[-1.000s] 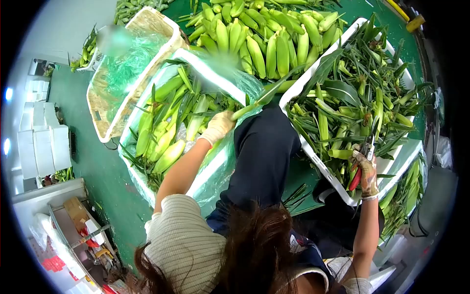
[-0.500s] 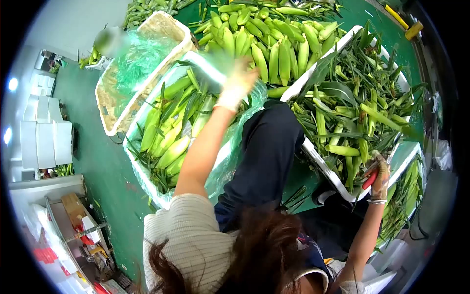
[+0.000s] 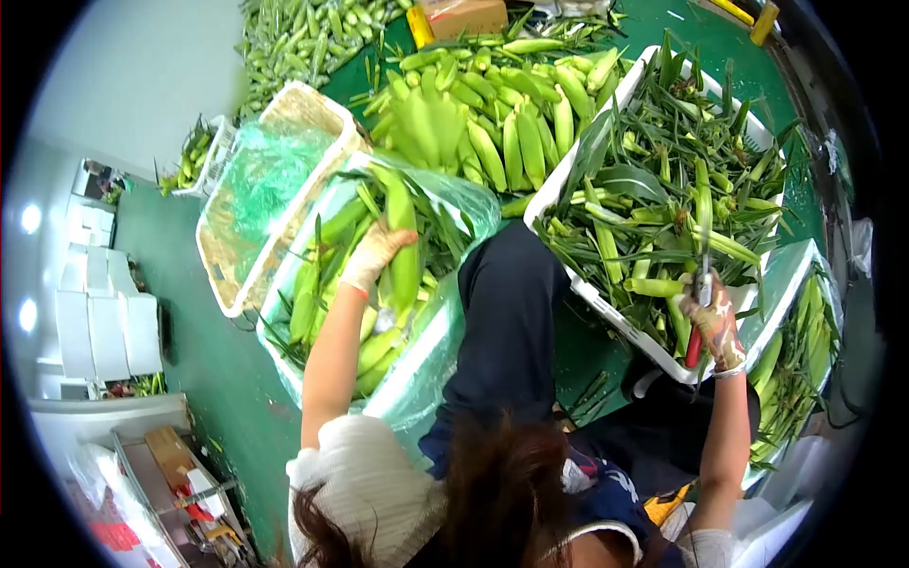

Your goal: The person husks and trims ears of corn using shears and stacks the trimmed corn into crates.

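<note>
My left hand, in a pale glove, reaches into the plastic-lined white crate. Its fingers close around a long green ear of corn still in its husk, above other ears. On the other side, my right hand, in a patterned glove, grips pruning shears with red handles, blades pointing away from me. They are over the near right corner of a white crate heaped with cut leaves, husks and stalk ends.
Beyond my knee lies a big pile of husked-in corn. An old cream crate with green plastic stands left of the lined one. At the right, another lined box holds leafy corn. More corn lies at the back left.
My left hand has come back from the corn pile's edge into the lined crate and now holds an ear. My right hand has shifted slightly, raising the shears' blades. The view has turned.
</note>
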The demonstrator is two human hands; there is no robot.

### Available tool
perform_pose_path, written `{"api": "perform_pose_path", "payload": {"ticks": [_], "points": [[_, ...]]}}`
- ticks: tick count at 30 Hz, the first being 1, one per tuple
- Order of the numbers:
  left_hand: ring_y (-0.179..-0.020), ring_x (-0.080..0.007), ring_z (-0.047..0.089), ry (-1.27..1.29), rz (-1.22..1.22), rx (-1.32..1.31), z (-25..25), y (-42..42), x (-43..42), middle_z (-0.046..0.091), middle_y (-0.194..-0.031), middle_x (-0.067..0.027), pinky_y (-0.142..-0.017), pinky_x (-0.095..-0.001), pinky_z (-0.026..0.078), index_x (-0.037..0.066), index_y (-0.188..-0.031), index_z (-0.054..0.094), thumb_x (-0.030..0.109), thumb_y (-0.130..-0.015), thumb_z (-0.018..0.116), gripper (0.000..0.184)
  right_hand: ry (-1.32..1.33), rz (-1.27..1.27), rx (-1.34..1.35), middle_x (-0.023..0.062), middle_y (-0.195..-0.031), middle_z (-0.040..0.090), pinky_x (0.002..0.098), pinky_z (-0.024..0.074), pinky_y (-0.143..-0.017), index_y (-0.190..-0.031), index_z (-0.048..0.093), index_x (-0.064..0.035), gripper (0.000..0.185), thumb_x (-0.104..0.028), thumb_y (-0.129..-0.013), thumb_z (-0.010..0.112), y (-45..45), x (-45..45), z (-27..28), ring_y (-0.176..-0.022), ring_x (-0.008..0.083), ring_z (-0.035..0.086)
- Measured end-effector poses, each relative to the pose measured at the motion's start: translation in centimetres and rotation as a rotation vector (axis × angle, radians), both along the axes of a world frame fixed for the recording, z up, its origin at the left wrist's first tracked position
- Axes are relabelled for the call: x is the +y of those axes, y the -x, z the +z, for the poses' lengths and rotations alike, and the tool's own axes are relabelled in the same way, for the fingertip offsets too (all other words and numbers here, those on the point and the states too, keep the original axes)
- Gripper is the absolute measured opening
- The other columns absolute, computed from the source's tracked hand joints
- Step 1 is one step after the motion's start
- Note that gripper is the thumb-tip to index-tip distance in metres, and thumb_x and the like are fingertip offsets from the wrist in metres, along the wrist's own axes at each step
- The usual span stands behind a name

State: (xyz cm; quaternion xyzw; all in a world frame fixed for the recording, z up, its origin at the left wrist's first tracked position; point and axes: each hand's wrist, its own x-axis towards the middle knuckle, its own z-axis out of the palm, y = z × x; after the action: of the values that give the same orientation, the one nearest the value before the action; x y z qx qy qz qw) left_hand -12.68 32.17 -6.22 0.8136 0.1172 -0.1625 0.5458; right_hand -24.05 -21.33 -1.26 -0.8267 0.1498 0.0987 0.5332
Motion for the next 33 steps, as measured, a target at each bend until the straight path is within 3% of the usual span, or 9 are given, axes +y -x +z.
{"api": "perform_pose_path", "payload": {"ticks": [5,12,16,20,23,25,29,31,33], "points": [[-0.090,-0.0146,0.062,0.059,-0.164,-0.422,14.6,-5.7,-11.6,0.066,-0.098,-0.0073,-0.081,-0.0299,0.051,-0.004,-0.121,0.048,0.014,-0.075,0.073,0.055,0.347,0.268,0.063,0.0189,-0.092,0.062,0.0395,0.0497,-0.077,-0.123,0.043,0.0008,0.082,-0.042,-0.062,0.078,-1.3,5.4,3.0,-0.084,0.0310,0.061],[-0.091,-0.0229,0.064,0.196,-0.699,-0.544,9.6,-10.0,-29.4,0.066,-0.101,-0.0138,-0.081,-0.0299,0.048,-0.004,-0.128,0.044,0.031,-0.082,0.070,0.063,0.149,0.107,-0.087,0.0230,-0.105,0.058,0.0383,0.0464,-0.084,-0.121,0.039,0.0035,0.080,-0.038,-0.065,0.077,-3.4,4.6,3.5,-0.098,0.0309,0.058],[-0.094,-0.0380,0.061,-0.349,-0.769,-0.659,11.6,-5.7,-34.4,0.065,-0.096,-0.0231,-0.080,-0.0409,0.049,0.004,-0.123,0.051,0.058,-0.078,0.062,0.071,-0.175,0.052,-0.112,0.0119,-0.118,0.053,0.0329,0.0435,-0.093,-0.130,0.037,0.0010,0.069,-0.019,-0.074,0.073,-3.9,0.3,3.1,-0.108,0.0211,0.051],[-0.087,-0.0358,0.063,-0.400,-1.001,-0.564,10.5,-5.2,-36.8,0.066,-0.093,-0.0171,-0.075,-0.0411,0.050,0.007,-0.119,0.054,0.055,-0.079,0.061,0.063,0.116,0.233,-0.127,0.0229,-0.128,0.048,0.0326,0.0372,-0.102,-0.135,0.030,0.0070,0.098,-0.034,-0.063,0.082,-4.7,-3.9,6.1,-0.117,0.0278,0.047],[-0.084,-0.0350,0.063,-0.560,-1.042,-0.644,11.1,-5.9,-37.1,0.067,-0.089,-0.0158,-0.074,-0.0410,0.051,0.008,-0.114,0.056,0.053,-0.078,0.063,0.058,0.121,0.318,-0.052,0.0161,-0.095,0.064,0.0312,0.0516,-0.072,-0.101,0.055,0.0043,0.046,-0.023,-0.070,0.076,-5.4,-5.4,5.6,-0.081,0.0211,0.062],[-0.084,-0.0358,0.063,-0.460,-0.900,-0.655,9.2,-6.9,-36.7,0.066,-0.089,-0.0180,-0.074,-0.0406,0.051,0.008,-0.114,0.056,0.053,-0.077,0.064,0.059,-0.089,0.085,0.026,0.0051,-0.064,0.061,0.0233,0.0451,-0.045,-0.079,0.057,-0.0008,0.014,-0.007,-0.075,0.069,-5.0,-4.6,5.3,-0.050,0.0091,0.054],[-0.087,-0.0290,0.066,-0.462,-0.955,-0.581,8.4,-8.8,-35.6,0.068,-0.097,-0.0154,-0.075,-0.0356,0.051,0.002,-0.120,0.050,0.048,-0.076,0.069,0.066,-0.058,-0.029,-0.029,0.0031,-0.068,0.060,0.0289,0.0495,-0.057,-0.089,0.056,-0.0009,0.034,-0.024,-0.074,0.076,-3.9,-3.6,3.4,-0.056,0.0130,0.055],[-0.091,-0.0198,0.065,0.341,-0.828,-0.261,5.1,-9.8,-33.9,0.067,-0.103,-0.0117,-0.079,-0.0299,0.050,-0.005,-0.126,0.043,0.041,-0.077,0.072,0.073,-0.564,-0.274,0.071,0.0032,-0.059,0.054,0.0243,0.0464,-0.040,-0.079,0.054,0.0011,0.027,-0.017,-0.077,0.074,-3.5,-3.8,3.3,-0.045,0.0119,0.053],[-0.090,-0.0137,0.061,0.467,-0.747,-0.123,4.9,-10.6,-33.3,0.065,-0.102,-0.0079,-0.082,-0.0253,0.048,-0.010,-0.128,0.037,0.034,-0.079,0.073,0.075,-0.477,-0.102,0.133,0.0075,-0.081,0.062,0.0259,0.0503,-0.048,-0.104,0.051,0.0004,0.042,-0.026,-0.079,0.072,-3.1,-5.4,2.3,-0.053,0.0117,0.056]]}}
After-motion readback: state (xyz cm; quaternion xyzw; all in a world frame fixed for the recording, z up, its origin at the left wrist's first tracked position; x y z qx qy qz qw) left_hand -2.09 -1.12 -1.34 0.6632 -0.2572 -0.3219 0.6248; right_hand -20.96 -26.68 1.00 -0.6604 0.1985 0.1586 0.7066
